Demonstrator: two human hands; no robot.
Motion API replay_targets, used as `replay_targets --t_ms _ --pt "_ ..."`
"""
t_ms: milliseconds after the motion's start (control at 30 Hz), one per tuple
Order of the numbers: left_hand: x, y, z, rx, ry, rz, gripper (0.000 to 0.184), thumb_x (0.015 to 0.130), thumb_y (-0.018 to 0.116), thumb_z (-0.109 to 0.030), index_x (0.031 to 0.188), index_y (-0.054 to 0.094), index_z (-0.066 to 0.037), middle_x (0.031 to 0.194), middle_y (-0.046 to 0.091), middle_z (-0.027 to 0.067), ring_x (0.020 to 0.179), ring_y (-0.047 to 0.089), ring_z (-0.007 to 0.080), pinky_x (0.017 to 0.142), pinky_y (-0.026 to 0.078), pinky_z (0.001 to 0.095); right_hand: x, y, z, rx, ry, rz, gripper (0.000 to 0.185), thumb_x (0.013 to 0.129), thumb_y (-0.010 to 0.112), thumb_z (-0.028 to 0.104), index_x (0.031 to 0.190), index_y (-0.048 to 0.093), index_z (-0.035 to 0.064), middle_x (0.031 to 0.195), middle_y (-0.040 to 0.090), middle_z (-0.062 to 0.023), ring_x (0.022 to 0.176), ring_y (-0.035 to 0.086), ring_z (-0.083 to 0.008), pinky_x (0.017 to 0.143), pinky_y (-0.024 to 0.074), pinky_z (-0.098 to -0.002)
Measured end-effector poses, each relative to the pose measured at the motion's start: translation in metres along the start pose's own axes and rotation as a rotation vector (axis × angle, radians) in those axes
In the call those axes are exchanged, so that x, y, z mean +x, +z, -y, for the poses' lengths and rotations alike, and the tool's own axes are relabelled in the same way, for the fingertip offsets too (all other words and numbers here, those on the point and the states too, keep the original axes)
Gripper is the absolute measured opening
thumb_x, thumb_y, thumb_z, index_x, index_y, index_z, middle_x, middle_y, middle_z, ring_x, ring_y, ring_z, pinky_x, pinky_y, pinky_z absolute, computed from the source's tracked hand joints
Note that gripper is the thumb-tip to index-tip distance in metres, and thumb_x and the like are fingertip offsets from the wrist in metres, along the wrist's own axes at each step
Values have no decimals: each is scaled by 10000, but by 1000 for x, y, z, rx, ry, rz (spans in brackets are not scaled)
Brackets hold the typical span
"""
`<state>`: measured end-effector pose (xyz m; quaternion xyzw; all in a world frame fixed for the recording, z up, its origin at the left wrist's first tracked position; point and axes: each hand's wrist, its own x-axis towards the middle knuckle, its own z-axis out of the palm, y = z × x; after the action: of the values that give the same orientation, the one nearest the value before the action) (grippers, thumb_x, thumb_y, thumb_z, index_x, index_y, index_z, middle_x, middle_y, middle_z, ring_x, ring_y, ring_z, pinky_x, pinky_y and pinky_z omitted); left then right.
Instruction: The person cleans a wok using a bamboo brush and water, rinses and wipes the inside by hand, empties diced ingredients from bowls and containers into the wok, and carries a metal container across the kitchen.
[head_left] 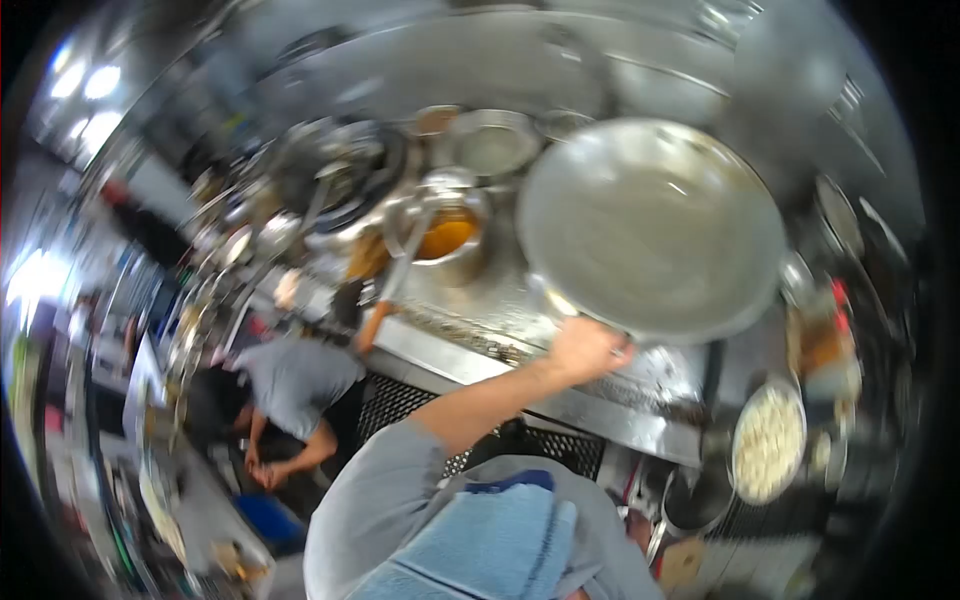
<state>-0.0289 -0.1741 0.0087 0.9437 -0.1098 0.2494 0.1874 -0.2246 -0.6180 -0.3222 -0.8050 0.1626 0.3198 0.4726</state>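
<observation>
My left hand (588,350) is closed around the near edge of a large metal wok (655,230), at its handle. The wok's wide grey inside faces me above the steel stove counter, with light glinting off it. To the left of my hand stands a metal pot (465,268) of orange liquid. A ladle with a wooden handle (375,325) leans out of that pot towards me. I cannot make out my right hand; my torso and a light blue towel (490,545) fill the bottom middle.
A round pan (490,145) and a dark-rimmed pot (385,175) sit at the back. On the right are an oval bowl of pale cubes (768,445) and a container with reddish contents (825,340). Another person (300,385) bends over a counter at left.
</observation>
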Motion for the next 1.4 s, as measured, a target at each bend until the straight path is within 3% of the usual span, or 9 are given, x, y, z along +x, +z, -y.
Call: replay_targets --t_ms 200,300,500,633,833,1133,1400 --pt "-1 -51 59 250 76 276 454 855 604 -473 650 701 -79 561 623 123 543 645 312 565 547 418 63 11 60 24 103 149 212 857 532 95 1018 649 23 745 649 -136 585 628 -228 502 490 -375" --pt "-3 -67 56 295 72 296 446 861 601 -456 640 698 -82 566 631 116 547 653 310 548 542 423 74 17 76 50 133 193 202 857 530 113 1002 643 30 741 639 -133 585 620 -231 503 484 -377" --pt "-12 -35 -11 255 -118 259 414 865 600 -420 631 701 -94 591 651 110 563 676 288 510 526 413 88 18 88 71 142 258 187 858 526 150 970 631 43 731 619 -127 585 602 -237 506 470 -381" --pt "18 -6 -42 234 -294 359 224 796 632 -285 700 758 -125 722 719 112 688 714 259 597 542 403 90 19 92 59 145 305 182 858 524 175 949 623 52 724 605 -123 584 591 -241 507 462 -383" --pt "17 37 -50 217 -212 202 262 801 641 -312 664 738 -110 665 701 99 641 704 253 573 539 407 99 17 96 65 156 351 182 858 520 212 917 612 66 714 585 -117 584 574 -248 509 448 -387" --pt "12 29 -33 152 -139 208 224 734 639 -316 648 738 -134 660 689 118 655 701 293 599 541 422 112 14 101 105 189 406 198 858 515 267 869 594 86 699 554 -108 583 548 -257 513 428 -393" --pt "8 27 -25 216 -91 157 296 779 619 -349 600 687 -123 589 653 92 572 662 292 570 527 423 119 1 89 210 301 414 225 858 510 316 827 578 104 686 527 -100 583 525 -265 516 411 -398"
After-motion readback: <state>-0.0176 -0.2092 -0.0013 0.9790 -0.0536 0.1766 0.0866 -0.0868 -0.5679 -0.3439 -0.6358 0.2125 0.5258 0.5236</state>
